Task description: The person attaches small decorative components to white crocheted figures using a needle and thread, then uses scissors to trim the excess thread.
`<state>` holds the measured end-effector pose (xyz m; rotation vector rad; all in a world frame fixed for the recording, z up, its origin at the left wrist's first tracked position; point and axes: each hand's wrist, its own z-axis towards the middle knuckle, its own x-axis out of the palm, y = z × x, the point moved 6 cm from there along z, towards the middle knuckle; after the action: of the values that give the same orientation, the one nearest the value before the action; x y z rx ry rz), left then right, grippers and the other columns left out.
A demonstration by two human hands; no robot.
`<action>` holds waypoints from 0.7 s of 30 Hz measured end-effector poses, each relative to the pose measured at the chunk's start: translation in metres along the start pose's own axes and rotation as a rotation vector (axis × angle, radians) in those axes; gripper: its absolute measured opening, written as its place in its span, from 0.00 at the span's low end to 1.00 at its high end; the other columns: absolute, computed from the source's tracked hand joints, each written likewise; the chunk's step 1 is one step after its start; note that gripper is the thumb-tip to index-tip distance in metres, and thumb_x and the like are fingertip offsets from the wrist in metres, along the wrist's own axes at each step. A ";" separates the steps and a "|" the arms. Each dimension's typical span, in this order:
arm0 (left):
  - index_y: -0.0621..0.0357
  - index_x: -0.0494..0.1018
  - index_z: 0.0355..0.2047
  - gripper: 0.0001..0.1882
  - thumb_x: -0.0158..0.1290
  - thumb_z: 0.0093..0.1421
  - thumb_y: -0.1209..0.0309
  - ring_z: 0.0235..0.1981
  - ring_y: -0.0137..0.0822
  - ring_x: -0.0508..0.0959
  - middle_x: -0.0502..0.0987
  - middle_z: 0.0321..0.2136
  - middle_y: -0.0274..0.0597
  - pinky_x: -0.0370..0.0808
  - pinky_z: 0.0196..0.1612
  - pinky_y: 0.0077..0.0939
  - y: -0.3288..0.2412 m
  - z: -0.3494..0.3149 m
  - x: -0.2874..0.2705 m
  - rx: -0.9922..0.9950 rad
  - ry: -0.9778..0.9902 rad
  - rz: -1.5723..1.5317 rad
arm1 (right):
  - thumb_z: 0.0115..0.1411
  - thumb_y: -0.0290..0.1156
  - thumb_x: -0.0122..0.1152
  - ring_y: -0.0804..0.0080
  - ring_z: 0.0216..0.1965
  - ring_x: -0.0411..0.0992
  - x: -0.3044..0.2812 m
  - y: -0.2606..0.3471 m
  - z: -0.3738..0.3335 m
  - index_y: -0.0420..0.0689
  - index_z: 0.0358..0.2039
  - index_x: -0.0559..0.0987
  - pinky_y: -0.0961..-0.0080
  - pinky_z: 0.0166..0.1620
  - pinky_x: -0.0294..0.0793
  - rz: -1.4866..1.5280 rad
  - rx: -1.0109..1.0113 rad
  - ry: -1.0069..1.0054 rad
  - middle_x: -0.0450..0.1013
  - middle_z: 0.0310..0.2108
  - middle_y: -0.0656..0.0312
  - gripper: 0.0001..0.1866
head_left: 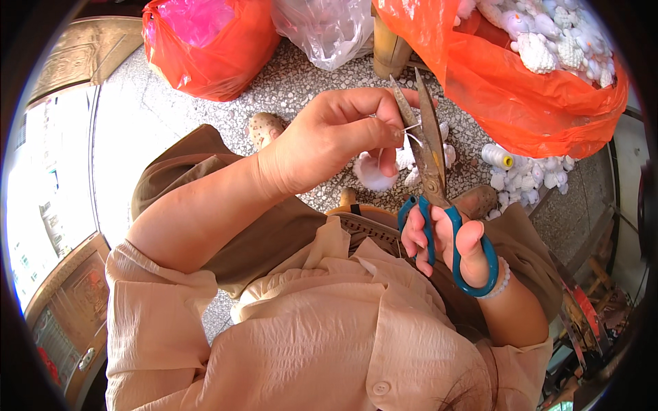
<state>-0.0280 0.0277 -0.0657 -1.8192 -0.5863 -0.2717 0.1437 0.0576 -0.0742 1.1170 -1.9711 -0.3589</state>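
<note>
Head view: my right hand [449,246] grips the scissors [432,185] through the teal handle loops, fingers curled shut around them, blades slightly parted and pointing up. My left hand [329,140], just left of the scissors, pinches a white thread [410,127] that runs into the blades; a white fluffy piece [375,172] hangs below it. Beyond the scissors sits an orange bag [521,103] of white knitted pieces; a thread spool [497,157] lies right of them.

One head-worn fisheye view — steeply downward, close over the hands and lap, floor beyond.
</note>
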 end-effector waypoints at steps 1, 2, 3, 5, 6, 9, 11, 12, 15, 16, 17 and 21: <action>0.64 0.66 0.26 0.05 0.42 0.57 0.78 0.26 0.33 0.74 0.74 0.21 0.47 0.71 0.35 0.28 0.000 0.000 0.000 -0.037 0.026 0.016 | 0.28 0.84 0.39 0.76 0.31 0.60 0.000 0.001 0.000 0.46 0.34 0.61 0.83 0.24 0.62 0.001 -0.001 0.000 0.56 0.27 0.68 0.51; 0.64 0.65 0.25 0.05 0.42 0.57 0.78 0.26 0.33 0.75 0.75 0.22 0.48 0.71 0.35 0.27 0.000 0.000 0.001 -0.075 0.053 0.033 | 0.28 0.84 0.39 0.76 0.31 0.60 0.001 0.002 -0.001 0.46 0.34 0.61 0.84 0.24 0.62 -0.001 -0.007 0.006 0.56 0.27 0.68 0.51; 0.64 0.65 0.25 0.05 0.42 0.57 0.78 0.26 0.33 0.75 0.75 0.22 0.48 0.71 0.35 0.27 -0.001 0.000 0.001 -0.075 0.053 0.034 | 0.28 0.84 0.38 0.76 0.30 0.60 0.002 0.004 -0.001 0.46 0.34 0.61 0.84 0.24 0.62 -0.002 -0.014 0.011 0.56 0.27 0.68 0.51; 0.64 0.66 0.25 0.05 0.42 0.57 0.78 0.27 0.33 0.75 0.75 0.23 0.48 0.71 0.34 0.25 -0.002 -0.001 0.001 -0.099 0.040 0.033 | 0.28 0.84 0.38 0.76 0.30 0.60 0.003 0.004 -0.002 0.46 0.34 0.61 0.84 0.23 0.62 0.005 -0.015 0.007 0.55 0.27 0.68 0.51; 0.64 0.66 0.25 0.05 0.42 0.57 0.78 0.27 0.33 0.75 0.75 0.23 0.48 0.71 0.34 0.25 -0.003 -0.002 0.003 -0.099 0.041 0.033 | 0.28 0.84 0.38 0.77 0.29 0.60 0.003 0.005 -0.003 0.46 0.34 0.61 0.84 0.23 0.61 0.011 -0.015 0.005 0.55 0.27 0.68 0.51; 0.66 0.66 0.27 0.05 0.42 0.58 0.77 0.26 0.32 0.74 0.75 0.23 0.46 0.71 0.33 0.25 -0.004 -0.002 0.004 -0.079 0.008 0.048 | 0.28 0.84 0.37 0.77 0.29 0.59 0.003 0.005 -0.002 0.46 0.33 0.61 0.85 0.22 0.61 0.007 -0.006 0.000 0.55 0.26 0.68 0.51; 0.66 0.67 0.28 0.06 0.43 0.58 0.76 0.26 0.31 0.73 0.74 0.24 0.45 0.70 0.33 0.24 -0.005 -0.001 0.004 -0.019 0.008 0.103 | 0.29 0.84 0.38 0.79 0.27 0.58 0.003 0.002 -0.002 0.46 0.33 0.60 0.86 0.20 0.60 0.025 -0.021 -0.007 0.55 0.26 0.68 0.50; 0.66 0.67 0.28 0.06 0.43 0.58 0.76 0.26 0.31 0.73 0.74 0.24 0.45 0.70 0.33 0.24 -0.005 -0.001 0.005 -0.019 0.009 0.103 | 0.31 0.83 0.39 0.80 0.26 0.57 0.003 0.002 -0.003 0.46 0.32 0.60 0.86 0.19 0.60 0.044 -0.035 -0.014 0.56 0.25 0.68 0.48; 0.65 0.67 0.29 0.05 0.43 0.59 0.76 0.27 0.31 0.72 0.74 0.26 0.44 0.69 0.33 0.24 -0.004 0.001 0.006 -0.012 -0.002 0.072 | 0.34 0.80 0.42 0.82 0.21 0.55 -0.002 0.005 -0.007 0.47 0.30 0.59 0.87 0.17 0.59 0.031 -0.049 -0.029 0.56 0.23 0.68 0.45; 0.65 0.68 0.29 0.05 0.43 0.59 0.77 0.27 0.31 0.72 0.74 0.27 0.44 0.69 0.34 0.24 -0.002 0.002 0.006 0.001 0.012 0.049 | 0.34 0.80 0.43 0.82 0.20 0.54 -0.006 0.008 -0.009 0.46 0.30 0.59 0.87 0.16 0.58 0.020 -0.064 -0.074 0.56 0.23 0.68 0.44; 0.64 0.68 0.30 0.04 0.43 0.59 0.77 0.28 0.31 0.72 0.74 0.28 0.44 0.69 0.34 0.24 -0.001 0.003 0.006 0.014 0.027 0.027 | 0.35 0.79 0.44 0.83 0.18 0.53 -0.009 0.012 -0.011 0.46 0.30 0.59 0.88 0.15 0.57 0.008 -0.080 -0.121 0.57 0.22 0.68 0.44; 0.64 0.68 0.31 0.05 0.44 0.59 0.76 0.28 0.31 0.72 0.74 0.29 0.44 0.69 0.35 0.25 0.003 0.003 0.005 -0.033 -0.027 -0.110 | 0.54 0.37 0.59 0.86 0.19 0.60 -0.028 0.088 -0.025 0.39 0.38 0.71 0.89 0.20 0.58 -0.519 -0.409 -0.581 0.63 0.23 0.70 0.17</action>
<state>-0.0228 0.0315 -0.0668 -1.8275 -0.7057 -0.3328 0.1199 0.1333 -0.0213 1.3303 -1.9101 -1.4281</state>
